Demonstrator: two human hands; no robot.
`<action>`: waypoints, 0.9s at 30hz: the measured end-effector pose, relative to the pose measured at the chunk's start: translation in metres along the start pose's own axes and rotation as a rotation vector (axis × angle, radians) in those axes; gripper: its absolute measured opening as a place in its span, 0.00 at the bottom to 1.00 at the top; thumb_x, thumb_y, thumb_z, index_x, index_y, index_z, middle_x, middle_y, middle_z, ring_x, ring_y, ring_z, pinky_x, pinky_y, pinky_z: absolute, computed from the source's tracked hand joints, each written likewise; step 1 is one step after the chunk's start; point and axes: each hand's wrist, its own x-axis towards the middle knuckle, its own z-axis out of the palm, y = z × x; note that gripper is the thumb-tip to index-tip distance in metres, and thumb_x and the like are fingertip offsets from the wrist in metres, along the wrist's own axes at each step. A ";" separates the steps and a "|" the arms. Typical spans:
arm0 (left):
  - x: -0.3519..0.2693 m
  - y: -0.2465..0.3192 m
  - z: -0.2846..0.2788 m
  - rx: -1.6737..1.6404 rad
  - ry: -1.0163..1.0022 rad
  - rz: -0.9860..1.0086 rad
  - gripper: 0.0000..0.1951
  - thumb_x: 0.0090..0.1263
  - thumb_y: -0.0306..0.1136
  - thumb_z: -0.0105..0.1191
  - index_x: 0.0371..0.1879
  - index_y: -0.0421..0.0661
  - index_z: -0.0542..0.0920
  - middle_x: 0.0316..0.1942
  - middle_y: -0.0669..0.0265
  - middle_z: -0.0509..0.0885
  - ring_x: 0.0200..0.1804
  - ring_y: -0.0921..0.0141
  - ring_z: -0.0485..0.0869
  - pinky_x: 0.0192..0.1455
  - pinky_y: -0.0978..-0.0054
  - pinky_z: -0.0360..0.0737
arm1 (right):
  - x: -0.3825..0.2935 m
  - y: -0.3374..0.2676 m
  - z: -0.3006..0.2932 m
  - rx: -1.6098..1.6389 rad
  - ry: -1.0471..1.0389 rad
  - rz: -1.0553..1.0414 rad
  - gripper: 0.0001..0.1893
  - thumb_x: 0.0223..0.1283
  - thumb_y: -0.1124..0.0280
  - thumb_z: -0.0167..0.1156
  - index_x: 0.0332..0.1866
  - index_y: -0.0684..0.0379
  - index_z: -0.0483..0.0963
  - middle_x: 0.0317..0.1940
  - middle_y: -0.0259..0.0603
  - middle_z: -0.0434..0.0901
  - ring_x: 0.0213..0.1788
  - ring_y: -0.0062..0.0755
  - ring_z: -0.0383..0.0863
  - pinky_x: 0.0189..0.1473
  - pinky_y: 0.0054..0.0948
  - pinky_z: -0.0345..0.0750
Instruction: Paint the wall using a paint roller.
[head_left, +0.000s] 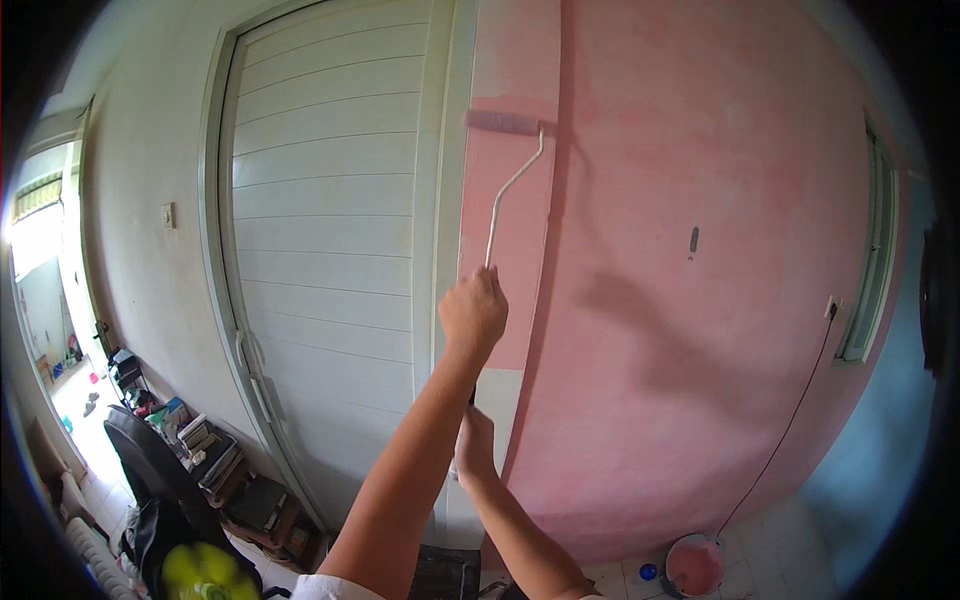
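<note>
A paint roller (504, 122) lies against the narrow wall strip between the white door frame and the corner of the pink wall (675, 150). Its bent metal rod runs down to my left hand (474, 309), which is closed around the upper part of the handle. Lower down, my right hand (475, 446) grips the same tool near the handle's bottom end; my left forearm partly hides that grip. Pink paint covers the strip around and below the roller, with a straight lower edge above a pale section (496, 397). The handle is mostly hidden.
A bucket of pink paint (695, 564) stands on the tiled floor beside a small blue object (648, 572). A cord hangs from a wall outlet (832, 307). At lower left are a black chair (150, 457), a cluttered shelf (255, 501) and a yellow-green fan (201, 574).
</note>
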 end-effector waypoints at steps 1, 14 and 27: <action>0.005 0.002 -0.002 0.000 0.024 0.021 0.19 0.72 0.42 0.40 0.26 0.41 0.76 0.19 0.49 0.79 0.24 0.46 0.79 0.26 0.50 0.73 | 0.002 -0.002 0.002 0.000 -0.001 0.001 0.21 0.68 0.55 0.45 0.20 0.57 0.64 0.08 0.31 0.61 0.07 0.23 0.59 0.11 0.26 0.56; -0.139 -0.034 0.019 -0.037 -0.189 -0.175 0.17 0.72 0.43 0.39 0.27 0.44 0.75 0.18 0.48 0.78 0.24 0.46 0.79 0.26 0.48 0.72 | -0.090 0.062 -0.050 -0.243 0.022 0.227 0.27 0.66 0.52 0.43 0.15 0.59 0.66 0.05 0.38 0.65 0.07 0.29 0.63 0.14 0.28 0.60; 0.066 0.044 -0.030 0.132 0.034 0.064 0.19 0.73 0.40 0.39 0.27 0.43 0.81 0.25 0.52 0.83 0.30 0.52 0.84 0.31 0.57 0.79 | 0.031 -0.082 0.012 -0.066 -0.097 -0.129 0.23 0.69 0.55 0.42 0.20 0.59 0.66 0.07 0.35 0.63 0.05 0.26 0.60 0.10 0.27 0.58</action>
